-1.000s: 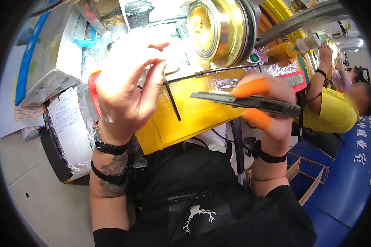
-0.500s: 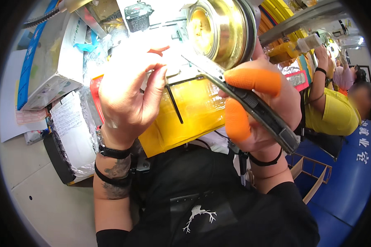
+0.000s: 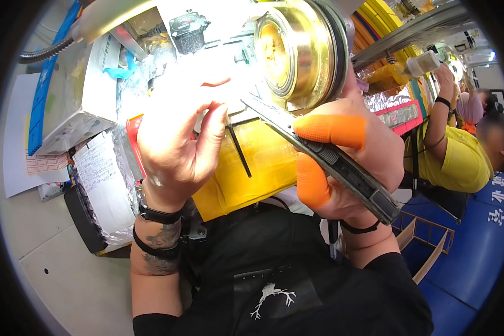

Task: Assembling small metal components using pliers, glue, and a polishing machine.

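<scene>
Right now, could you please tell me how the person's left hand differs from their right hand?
The left hand is bare-fingered; the right hand wears orange finger cots. The left hand holds no tool I can make out, its fingertips lost in glare, while the right hand's grip closes on a dark utility knife. The left wrist wears two dark bands, the right wrist one. Both are raised near the brass-coloured drum.

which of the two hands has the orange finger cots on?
The right hand, the one gripping the dark utility knife: orange cots cover its thumb and forefinger. The left hand, raised against the brightly lit part, has bare fingers.
</scene>
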Demonstrator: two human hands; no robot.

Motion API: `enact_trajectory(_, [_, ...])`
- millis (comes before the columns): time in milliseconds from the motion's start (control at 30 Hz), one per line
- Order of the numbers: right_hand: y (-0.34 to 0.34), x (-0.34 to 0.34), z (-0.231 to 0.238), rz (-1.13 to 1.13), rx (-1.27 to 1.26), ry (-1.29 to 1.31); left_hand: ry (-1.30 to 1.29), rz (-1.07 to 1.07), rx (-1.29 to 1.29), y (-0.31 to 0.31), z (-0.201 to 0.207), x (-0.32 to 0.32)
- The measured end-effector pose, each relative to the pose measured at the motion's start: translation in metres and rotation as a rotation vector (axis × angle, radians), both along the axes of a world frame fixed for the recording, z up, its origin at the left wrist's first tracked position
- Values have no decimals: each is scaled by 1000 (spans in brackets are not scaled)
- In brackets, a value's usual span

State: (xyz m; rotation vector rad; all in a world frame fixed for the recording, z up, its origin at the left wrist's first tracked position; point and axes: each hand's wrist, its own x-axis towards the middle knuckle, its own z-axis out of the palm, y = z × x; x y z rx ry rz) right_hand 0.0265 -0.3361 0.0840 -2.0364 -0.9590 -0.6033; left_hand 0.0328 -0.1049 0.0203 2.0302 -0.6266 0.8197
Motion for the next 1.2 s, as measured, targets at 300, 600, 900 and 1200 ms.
enact_trajectory(300, [3,0,5,-27,-33,30,11,39,11,0,0,-1])
enact_trajectory(600, [6,-1,6,-47,-40,38,17,39,1,1,-2,-2])
enact_trajectory(900, [-9,2,-7,113,202,133,4,10,-34,1,-5,-2])
enact_trajectory(1200, [-73,-26,-67,-52,675,1191,14,-43,-84,-2,6,-5])
